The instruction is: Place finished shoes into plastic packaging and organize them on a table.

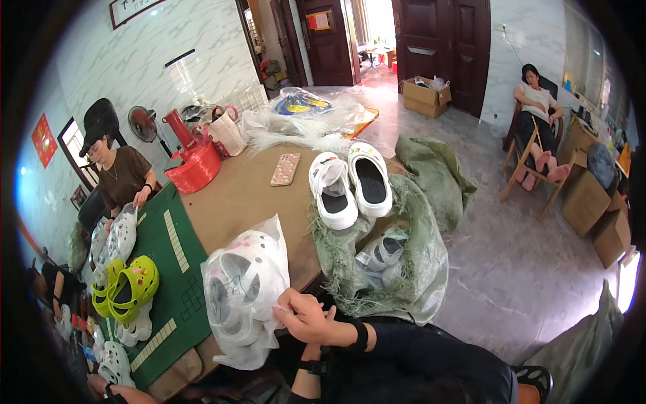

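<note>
A clear plastic bag (278, 259) with white clogs inside lies at the table's near edge. My right hand (306, 318) is closed on the bag's right edge, pinching the plastic between thumb and fingers. My left hand (330, 312) is mostly hidden behind the right one; only a fingertip and the wrist with a dark band show. Beyond my hands, a pair of white clogs (370, 183) with dark insoles and small charms stands on the table edge. Crumpled clear plastic sits in the left clog of that pair. An open green woven sack (431, 276) beside them holds more bagged footwear (385, 250).
Yellow-green clogs (134, 289) stand on a green mat (173, 296) at left. A phone (286, 169), red twine roll (195, 168) and plastic bags (303, 124) lie farther back. A person (124, 168) works across the table; another sits at far right. Cardboard boxes (425, 99) stand on the floor.
</note>
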### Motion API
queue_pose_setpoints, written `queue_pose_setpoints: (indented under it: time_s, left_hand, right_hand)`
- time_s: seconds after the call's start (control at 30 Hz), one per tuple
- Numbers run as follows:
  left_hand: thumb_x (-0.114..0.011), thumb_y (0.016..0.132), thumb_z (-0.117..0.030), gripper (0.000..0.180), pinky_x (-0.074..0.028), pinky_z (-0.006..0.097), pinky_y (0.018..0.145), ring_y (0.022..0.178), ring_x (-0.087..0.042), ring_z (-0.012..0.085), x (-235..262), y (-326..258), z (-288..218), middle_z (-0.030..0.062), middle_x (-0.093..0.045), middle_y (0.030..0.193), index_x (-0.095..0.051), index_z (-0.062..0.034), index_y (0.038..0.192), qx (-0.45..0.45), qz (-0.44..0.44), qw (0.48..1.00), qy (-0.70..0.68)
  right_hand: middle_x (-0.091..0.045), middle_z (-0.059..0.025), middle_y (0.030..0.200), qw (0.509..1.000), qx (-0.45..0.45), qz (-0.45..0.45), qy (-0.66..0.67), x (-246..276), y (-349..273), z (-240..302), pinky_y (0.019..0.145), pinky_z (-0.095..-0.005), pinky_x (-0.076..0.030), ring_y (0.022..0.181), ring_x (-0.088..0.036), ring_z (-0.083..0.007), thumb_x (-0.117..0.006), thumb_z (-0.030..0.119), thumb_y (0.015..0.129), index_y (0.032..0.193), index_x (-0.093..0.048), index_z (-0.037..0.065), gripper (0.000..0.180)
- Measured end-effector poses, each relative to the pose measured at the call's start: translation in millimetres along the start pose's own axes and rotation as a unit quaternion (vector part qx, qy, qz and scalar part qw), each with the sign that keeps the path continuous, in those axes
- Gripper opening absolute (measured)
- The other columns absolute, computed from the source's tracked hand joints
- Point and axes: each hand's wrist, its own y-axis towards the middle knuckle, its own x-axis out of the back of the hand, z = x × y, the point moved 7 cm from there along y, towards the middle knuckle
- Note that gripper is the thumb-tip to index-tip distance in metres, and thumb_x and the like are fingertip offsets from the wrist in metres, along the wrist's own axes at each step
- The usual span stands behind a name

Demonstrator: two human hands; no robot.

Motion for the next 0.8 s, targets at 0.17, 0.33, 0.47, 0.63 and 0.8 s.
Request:
queue_pose_setpoints:
  time_s: [0.17, 0.33, 0.47, 0.63, 0.8]
  left_hand:
    - [-0.057, 0.091, -0.021, 0.035, -0.047, 0.036, 0.084, 0.092, -0.06, 0.0198, -25.5, -20.0, 39.1, 0.0116, -0.064, 0.103, -0.054, 0.0037, 0.116, 0.04, -0.063, 0.994, -0.077]
    - [-0.057, 0.091, -0.02, 0.031, -0.047, 0.034, 0.08, 0.088, -0.06, 0.0184, -54.8, 5.7, 34.3, 0.0099, -0.064, 0.099, -0.056, 0.0032, 0.112, 0.089, -0.049, 0.974, -0.202]
    - [-0.057, 0.091, -0.02, 0.029, -0.047, 0.033, 0.077, 0.085, -0.06, 0.0173, -61.5, 3.5, 60.3, 0.0086, -0.064, 0.095, -0.057, 0.0027, 0.108, 0.12, -0.016, 0.948, -0.294]
    - [-0.057, 0.091, -0.02, 0.025, -0.047, 0.031, 0.073, 0.081, -0.06, 0.0159, -72.4, 8.0, 72.8, 0.0069, -0.063, 0.091, -0.058, 0.0022, 0.104, 0.156, 0.031, 0.905, -0.394]
    - [-0.057, 0.091, -0.019, 0.023, -0.048, 0.029, 0.069, 0.077, -0.06, 0.0145, -95.4, 34.8, 42.5, 0.0052, -0.063, 0.086, -0.059, 0.0017, 0.099, 0.192, 0.074, 0.853, -0.48]
  right_hand:
    - [-0.043, 0.0023, 0.077, 0.977, -0.13, 0.101, 0.134, 7.6, 4.9, 27.4, 0.062, -0.0217, -0.032, 0.07, -0.036, -0.0056, -0.046, 0.014, 0.095, 0.088, -0.045, 0.007, 0.01]
    - [-0.046, -0.0004, 0.091, 0.908, -0.138, -0.049, 0.392, 46.4, -4.4, 26.2, 0.075, -0.0277, -0.038, 0.085, -0.045, -0.0104, -0.045, 0.013, 0.094, 0.108, -0.045, 0.007, 0.015]
    - [-0.05, -0.0049, 0.102, 0.91, -0.1, -0.085, 0.392, 100.9, -4.0, 55.3, 0.081, -0.035, -0.042, 0.095, -0.049, -0.0171, -0.049, 0.022, 0.093, 0.116, -0.041, 0.006, 0.029]
    - [-0.063, -0.0108, 0.097, 0.897, -0.094, -0.238, 0.361, 159.8, 3.4, 80.8, 0.082, -0.0404, -0.049, 0.091, -0.061, -0.0254, -0.035, 0.031, 0.098, 0.098, -0.053, 0.006, 0.031]
    - [-0.064, -0.0069, 0.091, 0.889, -0.067, -0.255, 0.374, 199.8, 8.0, 79.4, 0.082, -0.0358, -0.048, 0.09, -0.061, -0.0213, -0.035, 0.025, 0.098, 0.09, -0.055, 0.006, 0.028]
